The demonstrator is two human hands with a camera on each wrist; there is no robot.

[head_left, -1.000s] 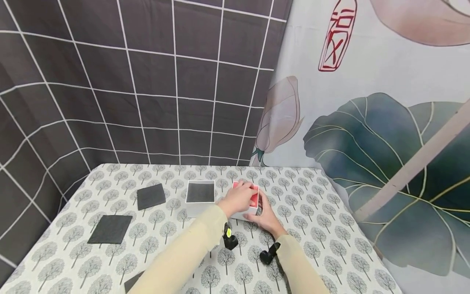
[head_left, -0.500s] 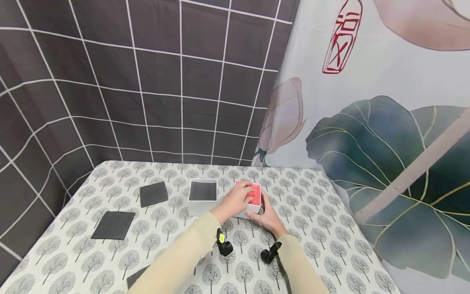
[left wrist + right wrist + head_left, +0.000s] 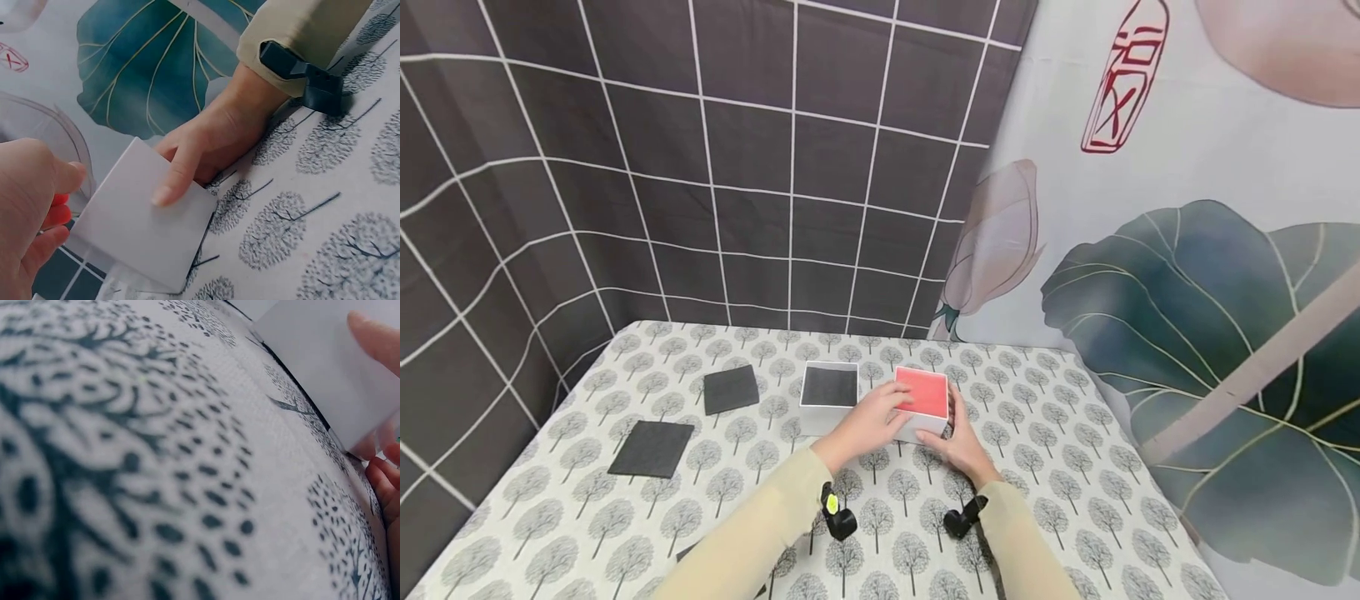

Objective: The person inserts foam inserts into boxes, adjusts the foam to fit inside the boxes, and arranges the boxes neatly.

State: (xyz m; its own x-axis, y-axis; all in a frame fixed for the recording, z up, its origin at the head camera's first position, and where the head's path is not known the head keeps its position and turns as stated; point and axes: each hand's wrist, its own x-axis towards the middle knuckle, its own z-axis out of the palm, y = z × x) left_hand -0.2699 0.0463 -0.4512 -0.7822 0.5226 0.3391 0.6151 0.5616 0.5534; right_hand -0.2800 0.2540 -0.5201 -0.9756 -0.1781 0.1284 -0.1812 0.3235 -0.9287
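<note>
A white box (image 3: 925, 427) with a flat red square piece (image 3: 931, 390) filling its top stands on the table in front of me. My right hand (image 3: 967, 450) holds the box at its near right corner, its thumb laid on the front wall, as the left wrist view also shows. The left hand (image 3: 867, 423) hovers over the box's left edge with loosely bent fingers overlapping the red piece. In the left wrist view, nothing shows between that hand's thumb and fingers (image 3: 53, 215). Only part of the right hand (image 3: 381, 344) appears in the right wrist view.
Just left stands a second white box (image 3: 824, 417) with a black square (image 3: 830, 387) inside. Two black squares lie farther left, the back one (image 3: 732, 390) and the nearer one (image 3: 652, 448). Another dark piece is mostly hidden under the left sleeve (image 3: 748, 525). Curtains hang behind.
My left hand has drawn back leftward off the red piece, so more of its surface shows. My right hand keeps its hold on the box. The head view has shifted slightly.
</note>
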